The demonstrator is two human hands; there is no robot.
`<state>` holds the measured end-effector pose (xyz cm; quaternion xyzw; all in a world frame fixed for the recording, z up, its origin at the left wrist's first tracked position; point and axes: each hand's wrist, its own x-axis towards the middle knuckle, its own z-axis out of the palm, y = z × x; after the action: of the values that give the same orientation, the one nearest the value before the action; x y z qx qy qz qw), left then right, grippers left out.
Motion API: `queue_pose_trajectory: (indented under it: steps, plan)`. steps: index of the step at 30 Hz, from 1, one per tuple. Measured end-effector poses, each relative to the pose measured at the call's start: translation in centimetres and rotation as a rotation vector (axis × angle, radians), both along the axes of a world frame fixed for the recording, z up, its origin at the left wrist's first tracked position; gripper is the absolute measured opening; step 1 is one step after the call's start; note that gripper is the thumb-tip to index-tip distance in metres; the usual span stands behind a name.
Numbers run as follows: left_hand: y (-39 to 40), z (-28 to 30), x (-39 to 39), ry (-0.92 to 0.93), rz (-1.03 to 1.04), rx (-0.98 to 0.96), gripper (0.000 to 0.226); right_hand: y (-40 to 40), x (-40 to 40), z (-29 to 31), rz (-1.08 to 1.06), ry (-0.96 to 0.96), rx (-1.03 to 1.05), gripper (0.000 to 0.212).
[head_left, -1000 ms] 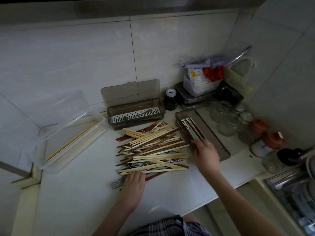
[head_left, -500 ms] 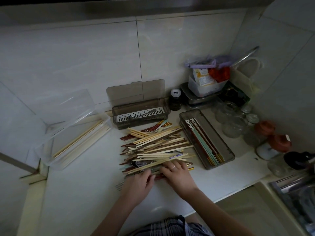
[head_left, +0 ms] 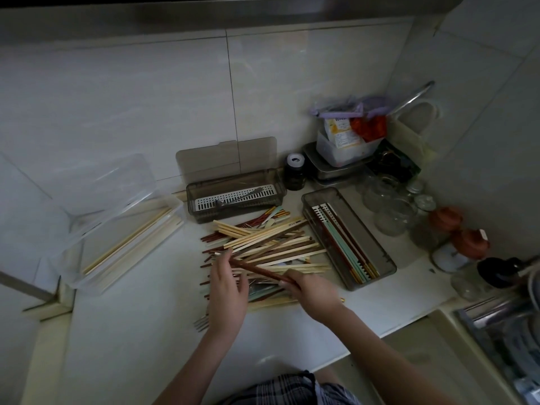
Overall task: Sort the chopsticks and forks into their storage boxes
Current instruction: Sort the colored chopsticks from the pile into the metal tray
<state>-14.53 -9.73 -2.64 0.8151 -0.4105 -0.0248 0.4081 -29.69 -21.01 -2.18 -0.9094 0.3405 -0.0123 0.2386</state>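
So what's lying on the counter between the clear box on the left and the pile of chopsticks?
Nothing: in the head view, bare counter separates the clear box from the pile.

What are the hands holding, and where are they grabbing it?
A dark brown chopstick, maybe a pair, lifted over the pile. The right hand grips its near end; the left hand pinches the far end with its fingertips.

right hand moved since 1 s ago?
Yes. The right hand has left the near end of the smoky grey plastic tray and come toward the person; it now grips dark brown wooden chopsticks over the pile.
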Motion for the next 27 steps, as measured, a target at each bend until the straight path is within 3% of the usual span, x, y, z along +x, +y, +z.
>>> queue_pose_trajectory:
  steps: [6,10,12,13,16,18,20,23,27]
  plan:
    - [-2.4,2.4,-0.9,0.226,0.153,-0.158,0.066,0.7,2.3,0.8,-0.108,-0.044,0.228,0.031]
    - [-2.9,2.8,-1.7,0.211,0.075,-0.085,0.078,1.0,2.7,1.2,-0.176,-0.154,0.398,0.032]
    - [-3.3,2.7,-1.9,0.328,0.081,-0.016,0.080,0.9,2.8,1.4,-0.194,-0.196,0.441,0.033]
    - [-3.5,2.3,-1.6,0.432,0.053,0.007,0.073,0.8,2.9,1.5,-0.207,-0.210,0.468,0.034]
    - [-4.3,2.8,-1.4,0.888,-0.059,0.009,0.015,0.7,2.8,2.0,-0.214,-0.256,0.580,0.035]
    - [-4.6,3.3,-1.7,1.043,-0.042,-0.030,0.014,0.2,2.4,2.6,-0.223,-0.262,0.633,0.036]
    - [-4.8,4.0,-1.8,1.145,-0.001,-0.103,0.012,-1.4,1.6,3.4,-0.333,-0.276,0.584,0.035]
    - [-4.9,4.7,-1.5,1.210,0.042,-0.158,0.014,-4.9,-0.2,4.5,-0.586,-0.254,0.295,0.035]
    - [-5.2,5.0,-1.3,1.222,0.060,-0.149,0.015,-9.0,-2.2,5.1,-0.718,-0.037,0.051,0.036]
